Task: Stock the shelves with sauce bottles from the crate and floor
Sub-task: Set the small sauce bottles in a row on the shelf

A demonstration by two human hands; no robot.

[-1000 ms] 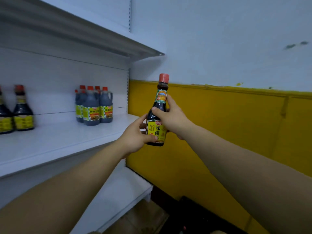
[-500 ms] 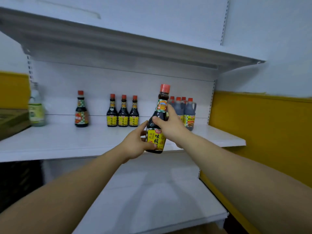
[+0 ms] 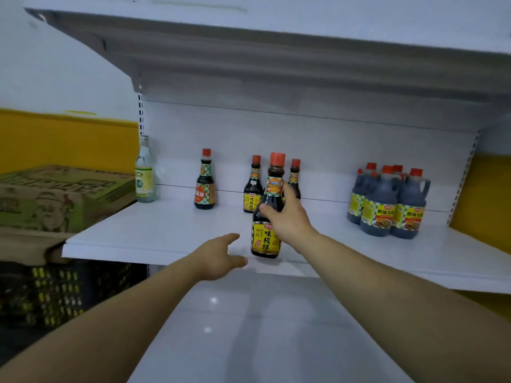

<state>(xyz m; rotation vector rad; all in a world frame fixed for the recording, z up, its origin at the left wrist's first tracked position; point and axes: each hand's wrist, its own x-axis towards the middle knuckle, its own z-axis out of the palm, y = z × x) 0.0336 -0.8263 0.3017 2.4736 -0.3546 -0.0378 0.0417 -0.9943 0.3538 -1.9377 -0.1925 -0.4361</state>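
sauce bottle [image 3: 266, 230] upright, right hand [image 3: 287, 219] fingers around its shoulder

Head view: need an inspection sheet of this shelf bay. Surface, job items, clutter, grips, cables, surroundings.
Surface: white middle shelf, another shelf above, one below.
Job's things: sauce bottle upright at the front edge; two matching bottles behind it; checked-label bottle; handled jugs clustered at right.
Clutter: clear bottle at the left end; cardboard box beside the shelf; dark crate under the box.
Grips: right grip holds the sauce bottle's shoulder; left grip open, holds nothing.
Cables: nothing seen.
Surroundings: yellow wall band.
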